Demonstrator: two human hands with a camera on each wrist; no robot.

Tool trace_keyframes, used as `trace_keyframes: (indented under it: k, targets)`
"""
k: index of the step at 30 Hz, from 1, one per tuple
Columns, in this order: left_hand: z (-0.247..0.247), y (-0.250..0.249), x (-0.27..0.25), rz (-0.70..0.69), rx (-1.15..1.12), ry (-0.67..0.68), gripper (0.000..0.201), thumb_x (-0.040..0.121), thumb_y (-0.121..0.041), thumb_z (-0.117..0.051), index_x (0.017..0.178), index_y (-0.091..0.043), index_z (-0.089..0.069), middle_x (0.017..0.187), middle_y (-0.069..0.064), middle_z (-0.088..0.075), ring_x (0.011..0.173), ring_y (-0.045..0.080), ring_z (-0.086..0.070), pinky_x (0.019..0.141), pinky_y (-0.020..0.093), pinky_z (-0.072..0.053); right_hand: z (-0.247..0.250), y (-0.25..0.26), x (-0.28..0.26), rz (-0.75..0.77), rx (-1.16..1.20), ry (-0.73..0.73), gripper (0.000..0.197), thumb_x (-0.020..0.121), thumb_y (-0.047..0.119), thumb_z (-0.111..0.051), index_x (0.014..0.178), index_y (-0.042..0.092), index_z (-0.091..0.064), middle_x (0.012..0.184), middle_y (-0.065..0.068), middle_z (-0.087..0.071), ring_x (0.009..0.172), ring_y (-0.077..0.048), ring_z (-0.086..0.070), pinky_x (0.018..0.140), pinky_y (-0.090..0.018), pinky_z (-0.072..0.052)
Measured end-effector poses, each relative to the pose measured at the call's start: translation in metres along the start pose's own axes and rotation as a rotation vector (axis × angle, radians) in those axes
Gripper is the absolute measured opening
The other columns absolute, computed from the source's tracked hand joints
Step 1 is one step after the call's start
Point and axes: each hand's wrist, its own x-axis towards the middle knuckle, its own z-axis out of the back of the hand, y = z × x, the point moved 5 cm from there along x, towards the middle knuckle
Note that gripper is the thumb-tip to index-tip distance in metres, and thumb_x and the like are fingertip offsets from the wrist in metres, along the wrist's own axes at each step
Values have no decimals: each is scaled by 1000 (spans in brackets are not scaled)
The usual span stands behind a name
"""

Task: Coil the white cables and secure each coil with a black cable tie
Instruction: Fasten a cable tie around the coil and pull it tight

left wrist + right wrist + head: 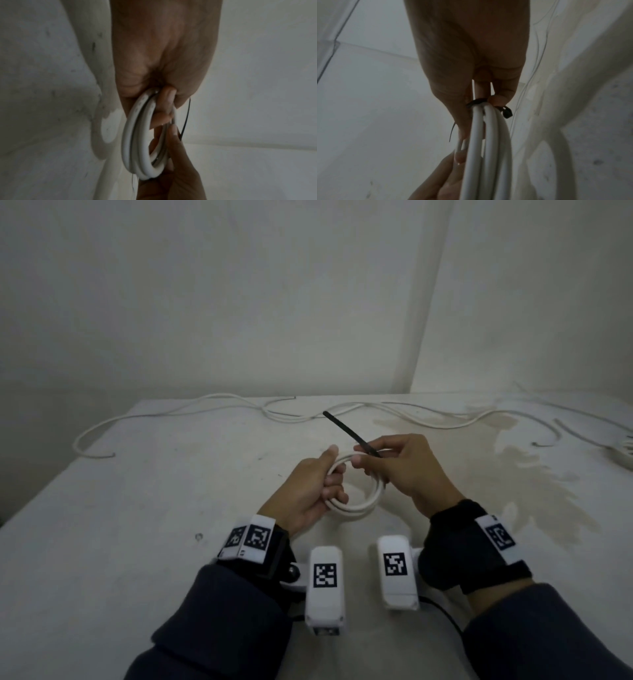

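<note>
White table fills the room's corner, stained brownish toward its right edge, scuffed on the left half. Loose white cables snake along the far edge, one looping off toward the far-left corner, more strands trailing to the far-right corner where a white power strip sits at the right edge, partly cut off. Person stands at the near edge, dark sleeves, black wrist straps with marker tags, white camera units under both wrists. Left hand grips the left side of the coiled white cable, fingers curled round the bundled strands, thumb on top; coil is held just above the table's middle, near the front, roughly three loops showing in the left wrist view. Right hand holds the right side of the coil, thumb and forefinger pinching the black cable tie, whose free tail sticks up and away toward the far edge. Right wrist view shows the tie wrapped across the top of the strands, its head hanging on the right side, thin tail poking out left. Can't tell if the tie is locked tight. Both hands closed on their loads, close together, fingertips nearly touching over the coil.
</note>
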Motion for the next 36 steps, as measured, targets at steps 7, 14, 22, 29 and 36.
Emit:
trace_keyframes:
  k: [7, 14, 22, 29, 36]
  targets:
    - [1, -3, 2, -59, -33, -16, 24, 101, -22, -45, 82, -9, -49, 49, -4, -35, 35, 4, -27, 37, 17, -37, 1, -4, 0, 4, 48, -35, 14, 69, 4, -83, 79, 11, -76, 59, -1, -68, 52, -9, -57, 54, -18, -45]
    - [0, -2, 2, -56, -69, 64, 27, 100, -16, -46, 73, -10, -43, 50, -4, -33, 35, 3, -25, 37, 15, -35, 2, -7, -2, -7, 89, -17, 15, 70, 2, -82, 84, 4, -76, 56, 3, -67, 50, -6, -55, 51, -15, -43]
    - [4, -1, 6, -111, -51, -57, 27, 99, -12, -47, 73, -9, -44, 45, -6, -33, 33, 3, -25, 38, 15, -36, 5, -9, -4, -74, 109, -19, 6, 84, 15, -72, 86, 10, -75, 80, -8, -72, 69, -14, -62, 65, -24, -52]
    - [8, -2, 6, -147, 34, -115, 27, 100, -12, -47, 73, -9, -44, 47, -5, -34, 35, 4, -26, 39, 18, -37, 19, 3, -9, -211, 532, 16, 16, 91, 9, -59, 77, 15, -63, 72, 0, -64, 67, -17, -68, 55, -22, -53]
    - [3, -2, 3, -144, 123, -45, 21, 99, -15, -48, 80, -6, -49, 50, -4, -33, 37, 5, -26, 40, 17, -36, 4, 0, -9, -25, 89, 127, 13, 75, 6, -78, 82, 0, -69, 67, -3, -72, 55, -4, -61, 50, -10, -40]
